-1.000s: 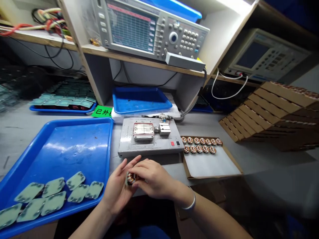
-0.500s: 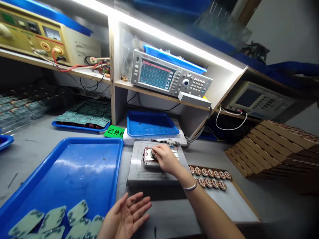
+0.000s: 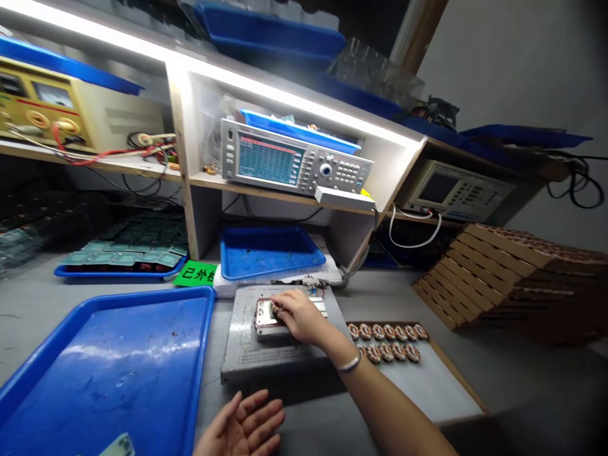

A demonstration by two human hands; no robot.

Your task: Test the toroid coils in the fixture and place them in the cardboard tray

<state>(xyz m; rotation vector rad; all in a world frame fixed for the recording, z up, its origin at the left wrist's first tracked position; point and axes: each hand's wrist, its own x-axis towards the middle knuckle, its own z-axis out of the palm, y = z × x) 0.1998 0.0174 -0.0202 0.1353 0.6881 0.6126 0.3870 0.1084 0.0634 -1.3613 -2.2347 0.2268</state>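
My right hand [image 3: 297, 316] rests on the metal clamp of a grey test fixture [image 3: 270, 354], pinching a copper-wound toroidal coil [image 3: 275, 309] against it. The coil is mostly hidden by my fingers. My left hand [image 3: 242, 427] lies open and palm up near the bench's front edge, holding nothing, beside the rim of a large blue tray [image 3: 109, 373]. One pale green plate [image 3: 118, 445] shows at the tray's lower edge. To the right of the fixture, a cardboard tray [image 3: 446, 386] holds two rows of similar coils [image 3: 384, 342].
A smaller blue tray [image 3: 268, 253] stands behind the fixture, below a shelf with a measuring instrument [image 3: 270, 161]. A green label [image 3: 194, 273] lies at its left. Stacked cardboard trays [image 3: 479, 278] rise at the right, and cables run behind the fixture.
Both hands held the coil together a second ago. My right hand has since carried it forward onto the fixture, and my left hand has opened and stayed near the bench's front. The view has tilted upward.
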